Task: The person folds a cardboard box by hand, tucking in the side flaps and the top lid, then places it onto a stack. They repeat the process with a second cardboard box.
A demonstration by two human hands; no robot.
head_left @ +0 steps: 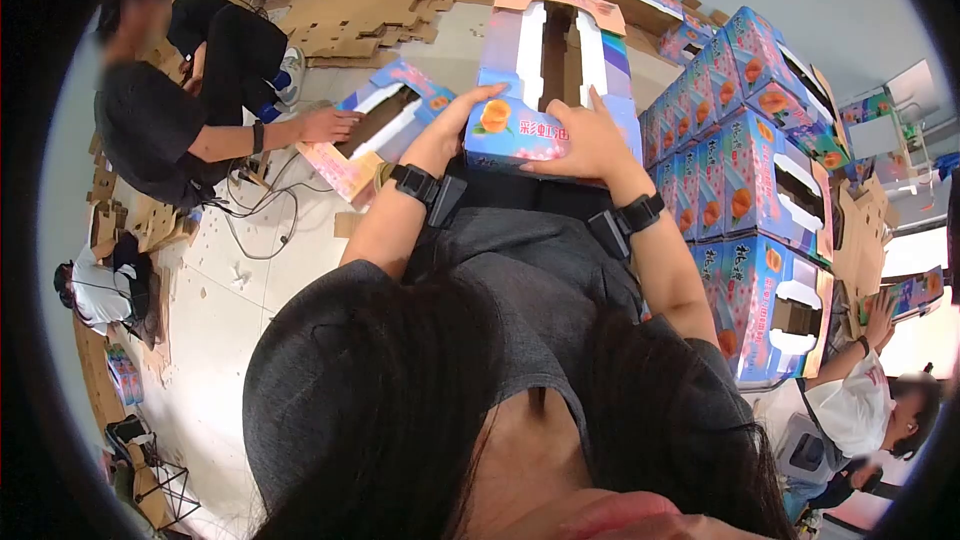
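Note:
A printed cardboard fruit carton (515, 145), blue and purple with orange fruit pictures, stands at my lap. Its top is open, with white flaps along both sides of a dark slot. A peach-coloured panel rises at its far end. My left hand (460, 125) holds the carton's near left corner, fingertips on the top edge. On the near right, my right hand (590, 140) grips the front panel, its thumb low on the printed face and its fingers over the top edge.
Stacked printed cartons (745, 190) rise close on my right. To the left, a co-worker (160, 125) handles another open carton (375, 130). Flattened cardboard (350, 5) lies at the back. Cables (270, 215) trail across the floor. Another person (850, 405) works at the lower right.

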